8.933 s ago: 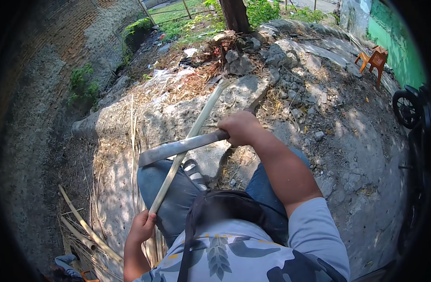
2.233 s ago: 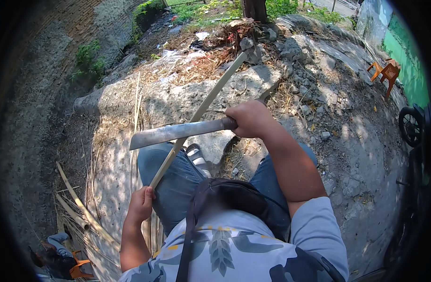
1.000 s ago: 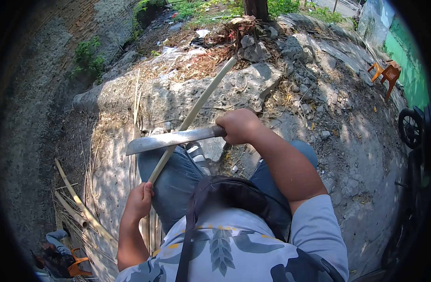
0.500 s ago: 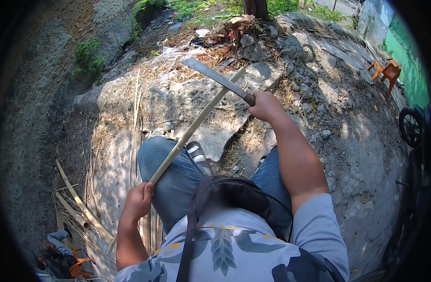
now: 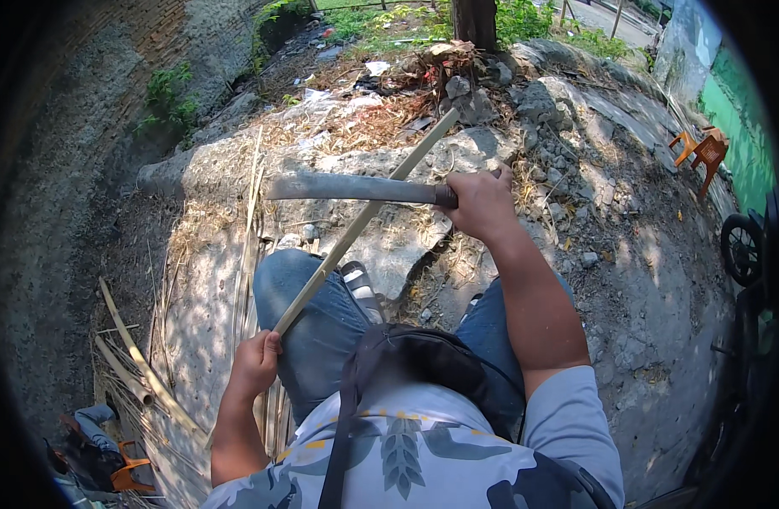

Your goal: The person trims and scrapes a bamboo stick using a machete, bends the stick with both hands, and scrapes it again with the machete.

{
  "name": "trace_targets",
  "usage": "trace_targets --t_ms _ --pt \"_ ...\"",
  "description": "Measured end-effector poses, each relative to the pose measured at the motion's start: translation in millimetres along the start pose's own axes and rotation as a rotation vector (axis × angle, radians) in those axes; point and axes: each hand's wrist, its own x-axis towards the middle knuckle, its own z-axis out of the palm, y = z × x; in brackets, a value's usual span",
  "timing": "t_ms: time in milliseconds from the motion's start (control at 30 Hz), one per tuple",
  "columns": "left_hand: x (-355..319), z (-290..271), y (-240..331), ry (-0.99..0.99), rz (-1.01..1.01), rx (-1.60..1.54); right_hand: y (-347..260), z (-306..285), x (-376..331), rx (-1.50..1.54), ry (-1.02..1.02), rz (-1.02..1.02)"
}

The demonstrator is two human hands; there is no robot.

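Note:
My right hand [image 5: 481, 200] grips the handle of a long grey machete [image 5: 355, 188], whose blade lies level and points left across a bamboo strip [image 5: 368, 216]. The pale strip runs from my left hand [image 5: 255, 363], low beside my left knee, up and right toward the rubble. My left hand is closed around its near end. I sit with both knees in blue jeans and a sandalled foot [image 5: 360, 287] under the strip.
Split bamboo strips [image 5: 143, 373] lie at my left on the cracked concrete slab [image 5: 381, 161]. Rubble and dry litter [image 5: 457, 81] pile up ahead by a tree trunk. An orange plastic chair [image 5: 703, 151] and a wheel [image 5: 740, 248] stand at the right.
Half a second ago the machete was raised, blade angled up and away. It has since swung down and now lies level across the bamboo strip. My left hand has kept its hold.

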Motion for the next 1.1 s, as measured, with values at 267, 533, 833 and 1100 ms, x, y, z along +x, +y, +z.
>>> trace_targets --t_ms 267,533,833,1100 --pt "-3.3 6.9 -6.6 0.010 0.007 -0.002 6.6 -10.7 -6.8 0.342 -0.102 -0.154" --pt "-1.7 14.6 -8.4 0.092 -0.028 -0.065 -20.9 -5.5 -9.6 0.160 -0.162 -0.208" --pt "-4.1 12.3 -0.5 0.090 -0.001 -0.011 -50.0 22.6 -1.9 0.158 -0.086 -0.385" --pt "-2.0 5.1 9.3 0.048 -0.018 -0.002 -1.0 22.3 10.6 0.355 -0.208 0.175"
